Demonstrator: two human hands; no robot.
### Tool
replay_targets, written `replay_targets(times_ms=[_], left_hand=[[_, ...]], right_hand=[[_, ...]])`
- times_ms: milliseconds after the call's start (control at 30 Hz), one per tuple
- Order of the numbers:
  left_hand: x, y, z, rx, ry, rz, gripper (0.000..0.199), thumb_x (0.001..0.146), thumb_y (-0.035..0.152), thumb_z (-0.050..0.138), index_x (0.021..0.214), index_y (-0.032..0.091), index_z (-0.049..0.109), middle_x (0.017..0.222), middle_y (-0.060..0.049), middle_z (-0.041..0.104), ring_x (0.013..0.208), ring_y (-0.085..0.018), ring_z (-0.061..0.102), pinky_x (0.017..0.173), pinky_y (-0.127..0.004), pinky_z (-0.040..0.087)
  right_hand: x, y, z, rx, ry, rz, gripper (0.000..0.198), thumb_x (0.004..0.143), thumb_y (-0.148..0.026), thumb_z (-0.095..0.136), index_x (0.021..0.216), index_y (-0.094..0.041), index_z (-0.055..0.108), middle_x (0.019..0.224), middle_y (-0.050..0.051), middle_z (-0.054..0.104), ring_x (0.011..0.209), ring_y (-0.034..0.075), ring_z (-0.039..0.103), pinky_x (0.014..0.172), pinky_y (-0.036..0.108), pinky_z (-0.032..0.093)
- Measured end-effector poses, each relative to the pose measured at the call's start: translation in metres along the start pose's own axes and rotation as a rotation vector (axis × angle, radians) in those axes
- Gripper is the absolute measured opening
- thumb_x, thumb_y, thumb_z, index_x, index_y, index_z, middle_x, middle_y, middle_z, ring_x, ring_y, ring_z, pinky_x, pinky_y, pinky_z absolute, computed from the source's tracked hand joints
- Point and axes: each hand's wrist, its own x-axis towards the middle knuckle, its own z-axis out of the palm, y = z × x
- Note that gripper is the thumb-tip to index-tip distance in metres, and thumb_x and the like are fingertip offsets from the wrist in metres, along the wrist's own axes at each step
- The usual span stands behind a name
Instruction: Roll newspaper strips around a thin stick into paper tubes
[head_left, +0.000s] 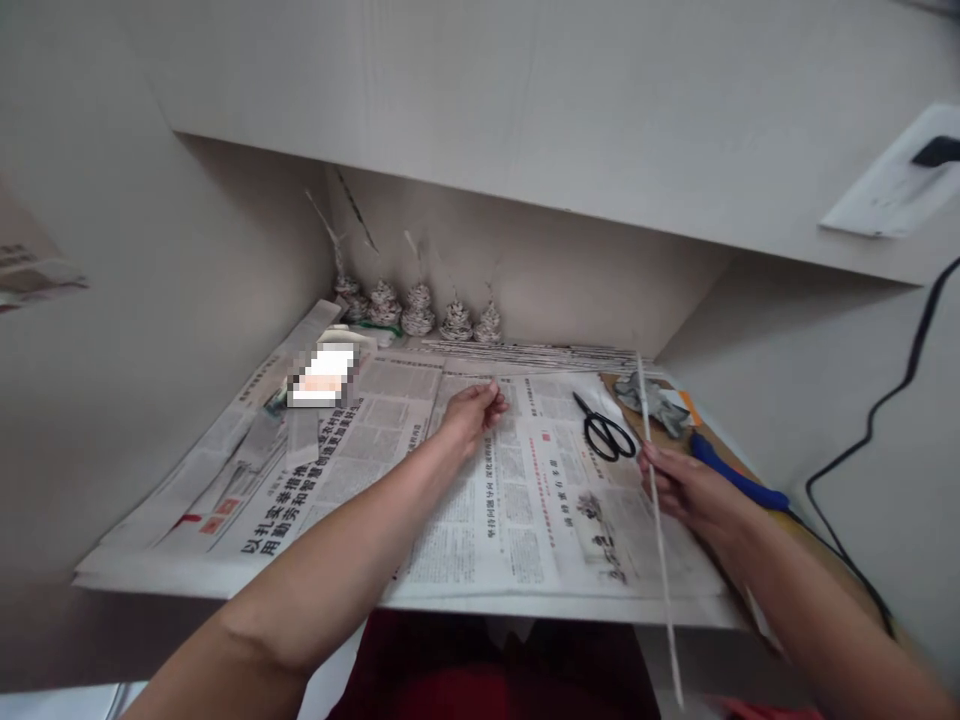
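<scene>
**In the right hand (679, 480): a thin, straight, off-white rod (663, 540), apparently of rolled paper**

Pinched partway along, thumb against closed fingers. Extends up beyond the right hand and down toward the body, past the near edge of printed black-on-white newspaper sheets (517, 500) spread under both hands.

To the left, slightly farther from the body: left hand (476, 410), with fingers loosely curled inward. Cannot tell if holding anything.

Just beyond the right hand, to its left: black-handled metal scissors (591, 414). Beyond its fingertips, a crumpled grey cloth (652, 402). Just beside it on the right, a long blue tool handle (739, 478).

Beyond the left hand, toward the wall: a bundle of thin, pale, dark-flecked rods (540, 357). Farther left, a row of small, whitish, tiered woven forms (418, 312).
</scene>
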Motion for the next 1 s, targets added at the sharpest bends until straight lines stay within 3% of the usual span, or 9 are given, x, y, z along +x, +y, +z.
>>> replay_targets(times_ms=[133, 333, 567, 700, 800, 900, 1000], left_hand=[[0.003, -0.004, -0.003, 0.075, -0.042, 0.032, 0.015, 0.073, 0.021, 0.068, 0.07, 0.01, 0.059, 0.064, -0.003, 0.059, 0.055, -0.007, 0.058, 0.046, -0.014, 0.044], [0.005, -0.004, -0.002, 0.088, 0.051, 0.054, 0.012, 0.072, 0.019, 0.068, 0.072, 0.01, 0.061, 0.065, -0.003, 0.061, 0.053, -0.006, 0.056, 0.045, -0.015, 0.043], [0.011, -0.008, -0.004, 0.039, 0.107, 0.047, 0.011, 0.071, 0.018, 0.069, 0.076, 0.01, 0.061, 0.066, -0.002, 0.061, 0.051, -0.006, 0.055, 0.045, -0.015, 0.043], [0.009, -0.009, -0.004, 0.061, 0.099, 0.033, 0.007, 0.075, 0.016, 0.064, 0.078, 0.01, 0.061, 0.067, -0.002, 0.061, 0.051, -0.005, 0.055, 0.046, -0.016, 0.043], [0.007, -0.007, -0.002, 0.077, 0.104, 0.018, 0.009, 0.076, 0.019, 0.063, 0.078, 0.012, 0.059, 0.068, -0.001, 0.06, 0.051, -0.006, 0.055, 0.045, -0.016, 0.042], [0.006, -0.006, -0.001, 0.085, 0.092, 0.043, 0.012, 0.078, 0.025, 0.06, 0.075, 0.014, 0.054, 0.065, 0.0, 0.057, 0.051, -0.007, 0.055, 0.043, -0.017, 0.039], [0.008, -0.006, 0.0, 0.112, 0.086, 0.099, 0.017, 0.08, 0.029, 0.055, 0.072, 0.016, 0.048, 0.062, 0.002, 0.054, 0.048, -0.007, 0.053, 0.04, -0.016, 0.035]], right_hand=[[0.052, -0.021, 0.004, 0.057, 0.054, 0.002, 0.026, 0.08, -0.042, 0.058, 0.073, -0.019, 0.049, 0.05, -0.007, 0.032, 0.038, 0.005, 0.025, 0.033, 0.017, 0.014], [0.12, -0.061, 0.023, 0.122, 0.146, 0.094, 0.026, 0.092, -0.03, 0.04, 0.068, -0.019, 0.04, 0.045, -0.006, 0.034, 0.033, 0.005, 0.027, 0.031, 0.014, 0.013], [0.169, -0.08, 0.069, 0.112, 0.11, 0.1, 0.03, 0.094, -0.03, 0.034, 0.069, -0.018, 0.043, 0.047, -0.002, 0.044, 0.036, 0.007, 0.039, 0.034, 0.016, 0.024], [0.187, -0.085, 0.093, 0.089, 0.073, 0.096, 0.032, 0.095, -0.031, 0.032, 0.075, -0.015, 0.051, 0.051, 0.002, 0.052, 0.042, 0.01, 0.048, 0.038, 0.018, 0.031], [0.192, -0.092, 0.101, 0.052, 0.077, 0.064, 0.031, 0.094, -0.037, 0.036, 0.082, -0.015, 0.054, 0.052, 0.003, 0.055, 0.041, 0.011, 0.048, 0.037, 0.02, 0.029], [0.18, -0.09, 0.107, 0.035, 0.05, 0.027, 0.028, 0.092, -0.037, 0.041, 0.086, -0.014, 0.057, 0.054, 0.002, 0.056, 0.041, 0.01, 0.048, 0.037, 0.019, 0.029], [0.157, -0.07, 0.115, 0.053, -0.015, -0.007, 0.025, 0.091, -0.033, 0.042, 0.088, -0.014, 0.059, 0.058, 0.002, 0.057, 0.044, 0.009, 0.05, 0.039, 0.019, 0.032]])
